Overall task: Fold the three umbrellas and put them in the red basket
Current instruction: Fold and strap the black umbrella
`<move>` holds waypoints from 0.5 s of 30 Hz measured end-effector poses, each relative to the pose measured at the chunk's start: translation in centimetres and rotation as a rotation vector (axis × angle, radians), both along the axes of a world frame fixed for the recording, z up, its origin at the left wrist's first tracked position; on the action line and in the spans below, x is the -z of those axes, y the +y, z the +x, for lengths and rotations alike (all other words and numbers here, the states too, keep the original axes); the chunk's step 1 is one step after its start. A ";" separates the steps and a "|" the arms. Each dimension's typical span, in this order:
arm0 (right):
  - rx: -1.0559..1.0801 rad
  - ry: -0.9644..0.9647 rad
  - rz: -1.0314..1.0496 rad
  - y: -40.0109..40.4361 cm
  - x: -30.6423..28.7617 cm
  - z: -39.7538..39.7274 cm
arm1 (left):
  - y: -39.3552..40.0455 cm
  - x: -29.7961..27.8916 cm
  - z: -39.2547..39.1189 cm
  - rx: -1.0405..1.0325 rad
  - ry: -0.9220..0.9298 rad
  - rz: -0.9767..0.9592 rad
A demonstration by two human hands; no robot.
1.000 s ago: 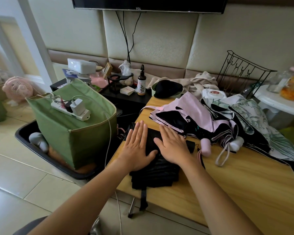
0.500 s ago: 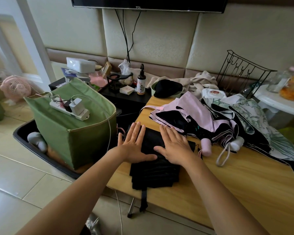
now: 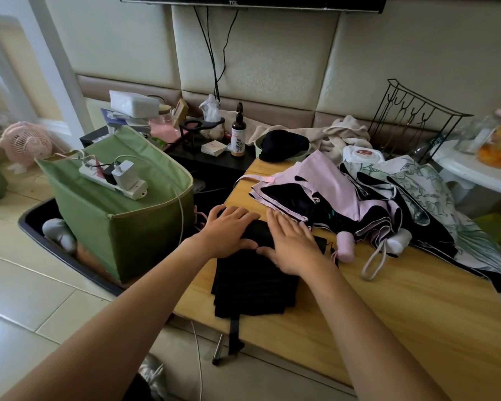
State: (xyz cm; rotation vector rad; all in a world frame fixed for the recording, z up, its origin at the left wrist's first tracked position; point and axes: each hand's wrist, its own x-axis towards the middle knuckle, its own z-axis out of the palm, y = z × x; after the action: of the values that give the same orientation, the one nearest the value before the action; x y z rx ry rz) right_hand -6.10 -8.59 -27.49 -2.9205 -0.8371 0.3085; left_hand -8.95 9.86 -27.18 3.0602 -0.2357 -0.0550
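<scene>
both hands — left hand, right hand — fingers flat, pressing black umbrella

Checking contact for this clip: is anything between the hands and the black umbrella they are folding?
Nothing visible. The left hand and right hand both lie flat, straight on the black umbrella on the wooden table. The pink umbrella lies beside the right hand, not under it. No red basket is in view.

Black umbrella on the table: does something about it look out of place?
Yes. The black umbrella overhangs the wooden table edge, and its strap dangles toward the floor.
</scene>
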 end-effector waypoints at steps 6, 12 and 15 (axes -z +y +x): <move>0.168 -0.095 0.048 -0.8 -1.5 0.2 | 0.8 -0.1 0.9 0.027 0.022 -0.042; 0.128 -0.046 0.078 -1.4 -1.1 1.2 | 0.8 0.3 1.6 0.029 0.024 -0.016; 0.126 -0.054 0.075 -1.4 -1.1 1.2 | 0.7 0.3 1.5 0.012 0.025 -0.015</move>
State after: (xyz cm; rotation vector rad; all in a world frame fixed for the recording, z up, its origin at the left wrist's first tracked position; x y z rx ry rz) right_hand -4.91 -10.04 -26.42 -2.9060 -0.6523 0.1854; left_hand -7.46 10.51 -27.45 3.0416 -0.2522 -0.0912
